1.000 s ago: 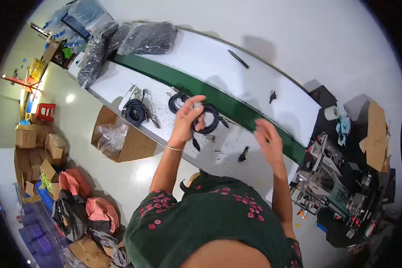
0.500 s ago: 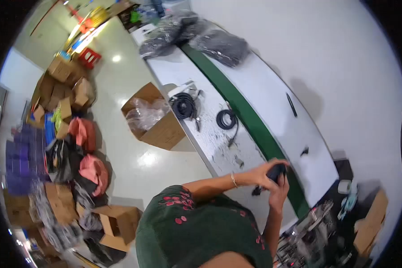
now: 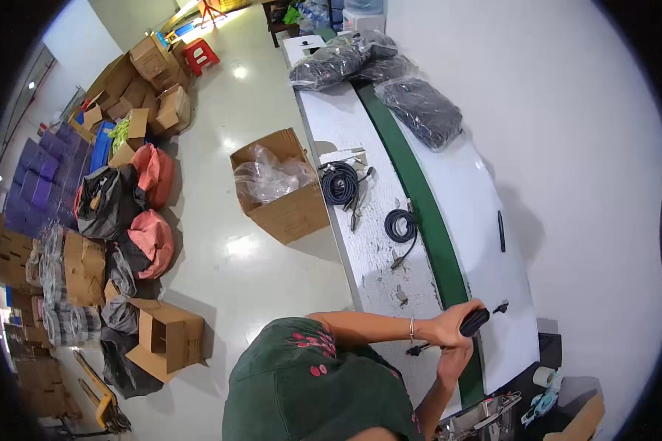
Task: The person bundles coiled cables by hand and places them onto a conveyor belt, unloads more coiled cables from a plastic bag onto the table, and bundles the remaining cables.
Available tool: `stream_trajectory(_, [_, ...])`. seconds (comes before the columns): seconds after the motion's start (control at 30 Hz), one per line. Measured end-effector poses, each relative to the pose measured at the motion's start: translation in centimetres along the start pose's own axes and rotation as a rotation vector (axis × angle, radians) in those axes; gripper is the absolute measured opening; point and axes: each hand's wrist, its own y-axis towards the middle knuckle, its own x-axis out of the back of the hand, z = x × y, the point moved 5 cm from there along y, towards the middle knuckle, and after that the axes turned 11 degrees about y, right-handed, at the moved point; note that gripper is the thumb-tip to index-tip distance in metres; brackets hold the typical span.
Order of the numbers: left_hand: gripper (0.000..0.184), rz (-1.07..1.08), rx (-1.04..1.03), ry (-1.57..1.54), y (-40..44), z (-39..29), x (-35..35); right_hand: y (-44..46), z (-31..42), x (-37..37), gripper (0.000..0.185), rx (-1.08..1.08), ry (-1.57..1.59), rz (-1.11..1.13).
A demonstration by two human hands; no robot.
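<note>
A dark bundled cable (image 3: 475, 322) is held over the green strip of the worktable. My left hand (image 3: 449, 323), with a bracelet at the wrist, grips the bundle, its fingers curled around it. Just below, my right hand (image 3: 456, 361) is closed against the bundle's lower end, partly hidden by the left hand. A black connector (image 3: 502, 306) shows on the white surface to the right of the hands. Another dark cable end (image 3: 418, 350) shows below my left wrist. Farther up the table lies a single coiled cable (image 3: 400, 226), with a thicker cable coil (image 3: 340, 184) beyond it.
A black pen (image 3: 501, 231) lies on the white table (image 3: 485, 198). Plastic-wrapped dark bundles (image 3: 421, 112) sit at the far end. An open carton (image 3: 287, 217) with clear plastic stands left of the table. Tape and clutter (image 3: 544, 377) are at the near right.
The camera view has shifted and turned. The cable bundle has turned in my hands; my left hand now wraps it, while my right hand sits lower, close under the left.
</note>
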Motion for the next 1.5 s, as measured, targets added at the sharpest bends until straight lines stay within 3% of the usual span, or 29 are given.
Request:
stream_trajectory(0.03, [0.048, -0.029, 0.002, 0.053, 0.5, 0.3, 0.1, 0.1, -0.3, 0.4, 0.033, 0.06, -0.046, 0.0])
stream_trajectory(0.1, [0.047, -0.063, -0.094, 0.24, 2.2, 1.2, 0.7, -0.8, 2.3, -1.5, 0.034, -0.31, 0.248, -0.112])
stream_trajectory(0.2, [0.046, -0.157, -0.366, 0.809, 4.6, 3.5, 2.3, -4.0, 0.6, 1.8, 0.034, -0.387, 0.232, -0.199])
stream_trajectory(0.23, [0.046, -0.157, -0.366, 0.812, 5.4, 5.1, 2.4, -5.4, -0.2, 3.2, 0.033, -0.516, 0.248, -0.321])
stream_trajectory(0.27, [0.048, -0.092, -0.457, 0.955, 6.4, 7.1, 1.8, -6.9, -0.8, 4.4, 0.032, -0.642, 0.263, -0.443])
stream_trajectory(0.37, [0.056, 0.114, -0.723, 1.362, 8.0, 11.8, -0.4, -10.2, -2.0, 6.7, 0.028, -0.653, 0.2, -0.485])
stream_trajectory(0.43, [0.067, 0.478, -0.688, 1.399, 8.3, 13.6, -1.4, -10.9, -1.8, 6.7, 0.027, -0.68, 0.176, -0.524])
stream_trajectory(0.53, [0.076, 0.439, -0.634, 1.174, 6.9, 17.2, -2.8, -12.3, -3.2, 7.7, 0.027, -0.619, 0.196, -0.523])
stream_trajectory(0.63, [0.08, 0.394, -0.524, 1.235, 4.2, 15.0, -3.2, -11.2, -2.0, 5.4, 0.026, -0.612, 0.178, -0.526])
stream_trajectory(0.77, [0.065, 0.133, -0.598, 1.202, 2.2, 13.5, -2.6, -10.2, -2.0, 3.5, 0.024, -0.597, 0.116, -0.417])
stream_trajectory(0.87, [0.058, -0.166, -0.446, 1.159, 2.0, 9.4, 3.4, -10.0, -2.5, 4.4, 0.024, -0.553, 0.061, -0.369])
stream_trajectory(0.9, [0.055, -0.205, -0.23, 1.188, 2.6, 9.0, 5.9, -10.0, -2.2, 4.7, 0.024, -0.553, 0.059, -0.385])
stream_trajectory(1.0, [0.052, -0.626, -0.125, 1.532, 1.6, 7.8, 13.9, -9.6, -1.3, 4.7, 0.023, -0.574, 0.03, -0.393])
stream_trajectory(1.1, [0.046, -0.552, -0.007, 1.606, 1.3, 10.5, 18.2, -9.3, -1.1, 4.2, 0.022, -0.58, 0.021, -0.359])
stream_trajectory(1.17, [0.043, -0.517, -0.108, 1.718, 1.6, 10.2, 18.4, -8.6, -1.2, 3.8, 0.022, -0.564, 0.01, -0.325])
stream_trajectory(1.2, [0.031, -0.486, -0.117, 1.78, 1.8, 10.2, 18.4, -8.1, -1.1, 3.7, 0.021, -0.552, 0.003, -0.312])
stream_trajectory(1.3, [0.03, -0.451, -0.067, 1.74, 2.3, 9.7, 19.1, -6.6, 0.1, 3.2, 0.02, -0.485, 0.012, -0.275])
stream_trajectory(1.37, [0.037, -0.481, 0.074, 1.324, 2.0, 8.4, 19.7, -5.7, 1.3, 2.9, 0.02, -0.442, 0.012, -0.257])
stream_trajectory(1.43, [0.031, -0.67, -0.265, 1.01, 1.6, 7.0, 19.1, -4.4, 2.8, 2.6, 0.019, -0.388, -0.033, -0.258])
stream_trajectory(1.47, [0.031, -0.682, -0.268, 1.019, 1.2, 6.3, 18.6, -3.6, 3.4, 2.1, 0.019, -0.382, -0.029, -0.245])
stream_trajectory(1.5, [0.029, -0.511, -0.026, 0.604, 1.1, 6.4, 17.8, -2.2, 4.8, 1.5, 0.019, -0.278, -0.144, -0.247])
